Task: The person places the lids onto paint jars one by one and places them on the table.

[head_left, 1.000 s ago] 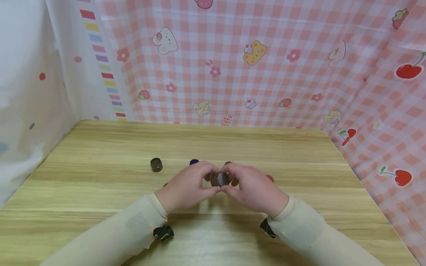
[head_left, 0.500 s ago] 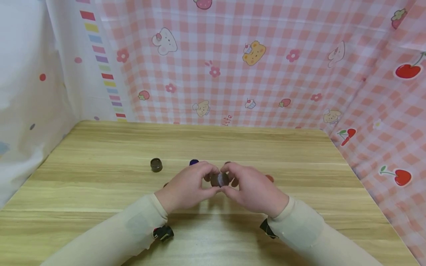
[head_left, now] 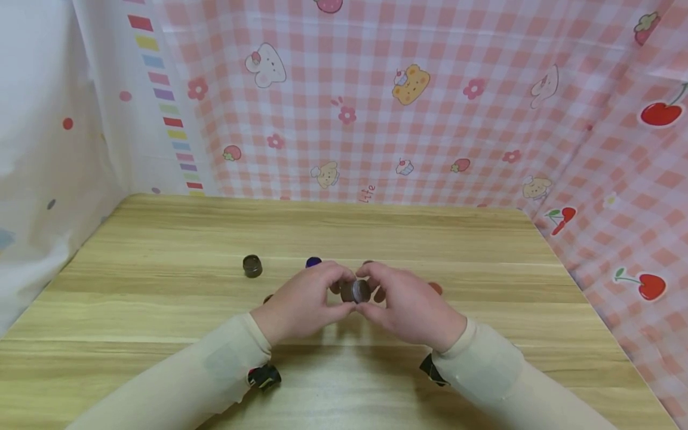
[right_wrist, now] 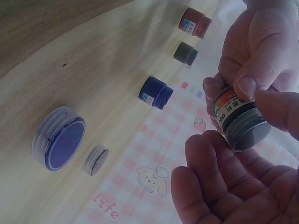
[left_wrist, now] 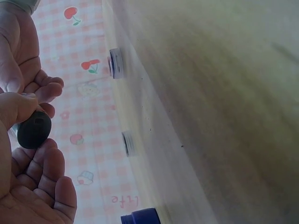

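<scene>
One jar is held above the tabletop: your left hand pinches its body, your right hand pinches its clear lid, likely keeping both ends steady.

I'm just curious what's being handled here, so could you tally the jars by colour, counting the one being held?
Reddish: 1, the reddish jar on the table
Blue: 1, the blue jar on the table
Dark: 2, the standing dark jar on the table and the held jar between the left hand and right hand
Total: 4 jars
</scene>
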The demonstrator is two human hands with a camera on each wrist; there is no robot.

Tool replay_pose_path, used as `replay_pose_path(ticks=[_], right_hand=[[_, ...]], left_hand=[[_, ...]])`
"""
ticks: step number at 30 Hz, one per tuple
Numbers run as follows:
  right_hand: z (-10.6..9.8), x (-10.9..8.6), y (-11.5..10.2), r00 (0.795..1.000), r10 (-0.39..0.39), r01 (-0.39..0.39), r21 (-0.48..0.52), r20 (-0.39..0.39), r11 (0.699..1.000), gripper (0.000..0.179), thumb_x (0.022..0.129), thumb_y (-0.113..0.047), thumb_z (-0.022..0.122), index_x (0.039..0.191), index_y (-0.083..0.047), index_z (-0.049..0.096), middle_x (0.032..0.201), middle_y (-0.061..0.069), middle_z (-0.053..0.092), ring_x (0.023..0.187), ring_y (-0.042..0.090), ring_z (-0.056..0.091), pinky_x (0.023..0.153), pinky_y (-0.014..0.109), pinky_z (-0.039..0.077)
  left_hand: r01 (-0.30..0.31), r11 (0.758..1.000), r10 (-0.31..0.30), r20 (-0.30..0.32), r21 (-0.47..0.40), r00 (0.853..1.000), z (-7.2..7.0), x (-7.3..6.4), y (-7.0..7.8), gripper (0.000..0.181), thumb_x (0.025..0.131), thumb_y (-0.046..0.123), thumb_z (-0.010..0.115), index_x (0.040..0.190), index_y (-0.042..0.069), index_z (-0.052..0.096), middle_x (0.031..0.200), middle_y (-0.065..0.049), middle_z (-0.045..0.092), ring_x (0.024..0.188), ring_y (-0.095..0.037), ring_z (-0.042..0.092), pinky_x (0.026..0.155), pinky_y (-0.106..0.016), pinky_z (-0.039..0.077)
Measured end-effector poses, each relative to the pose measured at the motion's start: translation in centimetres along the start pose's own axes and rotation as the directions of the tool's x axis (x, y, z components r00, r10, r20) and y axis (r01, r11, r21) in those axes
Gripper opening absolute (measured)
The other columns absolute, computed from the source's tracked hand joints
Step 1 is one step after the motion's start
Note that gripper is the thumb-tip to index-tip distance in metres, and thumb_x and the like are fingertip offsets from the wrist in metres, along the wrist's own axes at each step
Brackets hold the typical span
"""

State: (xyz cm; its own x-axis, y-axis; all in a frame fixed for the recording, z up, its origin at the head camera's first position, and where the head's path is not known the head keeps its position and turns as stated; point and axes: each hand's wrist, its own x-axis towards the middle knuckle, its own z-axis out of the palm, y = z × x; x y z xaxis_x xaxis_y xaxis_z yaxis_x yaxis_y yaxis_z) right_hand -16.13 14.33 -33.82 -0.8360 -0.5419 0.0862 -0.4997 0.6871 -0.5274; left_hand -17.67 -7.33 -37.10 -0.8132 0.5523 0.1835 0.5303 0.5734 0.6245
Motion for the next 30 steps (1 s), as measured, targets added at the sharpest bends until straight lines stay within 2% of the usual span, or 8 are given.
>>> replay_pose_path(ticks=[6,15,23,30], right_hand=[[0.14,0.1,0.07,1.0,0.012,-0.012,-0.002,0.018,1.0,0.029,0.094,-0.016,0.079,0.12,-0.017,0.066,0.103,-0.006,0.072,0.09,0.009,0.067,0.077,0.027,0.056],[0.35,0.11,0.06,0.999,0.043,-0.042,-0.028,0.025,0.999,0.031,0.095,-0.018,0.079,0.123,-0.015,0.067,0.102,-0.004,0.073,0.087,0.008,0.065,0.074,0.026,0.054],[0.39,-0.01,0.13,0.999,0.037,-0.036,-0.032,0.018,0.999,0.032,0.096,-0.023,0.079,0.123,-0.013,0.066,0.097,-0.003,0.072,0.082,0.008,0.063,0.068,0.024,0.052],[0.5,0.07,0.24,0.999,0.025,-0.025,-0.019,0.027,1.0,0.034,0.094,-0.02,0.08,0.122,-0.015,0.061,0.098,-0.003,0.073,0.086,0.007,0.067,0.07,0.025,0.054]], left_hand=[[0.003,1.0,-0.003,0.007,0.004,1.0,0.1,-0.03,-0.06,0.026,0.095,0.025,0.079,0.117,0.016,0.068,0.11,0.006,0.066,0.101,-0.011,0.059,0.094,-0.034,0.054],[-0.003,1.0,0.003,0.016,0.01,1.0,0.32,0.02,-0.34,0.026,0.095,0.026,0.078,0.117,0.017,0.068,0.109,0.007,0.066,0.101,-0.01,0.058,0.094,-0.034,0.053],[-0.005,1.0,0.005,0.021,-0.003,1.0,0.39,0.05,-0.44,0.026,0.096,0.026,0.077,0.118,0.017,0.068,0.109,0.008,0.067,0.102,-0.01,0.059,0.095,-0.034,0.053],[-0.004,1.0,0.004,0.02,-0.006,1.0,0.51,0.07,-0.58,0.025,0.095,0.024,0.077,0.117,0.016,0.068,0.11,0.007,0.067,0.102,-0.011,0.059,0.095,-0.034,0.053]])
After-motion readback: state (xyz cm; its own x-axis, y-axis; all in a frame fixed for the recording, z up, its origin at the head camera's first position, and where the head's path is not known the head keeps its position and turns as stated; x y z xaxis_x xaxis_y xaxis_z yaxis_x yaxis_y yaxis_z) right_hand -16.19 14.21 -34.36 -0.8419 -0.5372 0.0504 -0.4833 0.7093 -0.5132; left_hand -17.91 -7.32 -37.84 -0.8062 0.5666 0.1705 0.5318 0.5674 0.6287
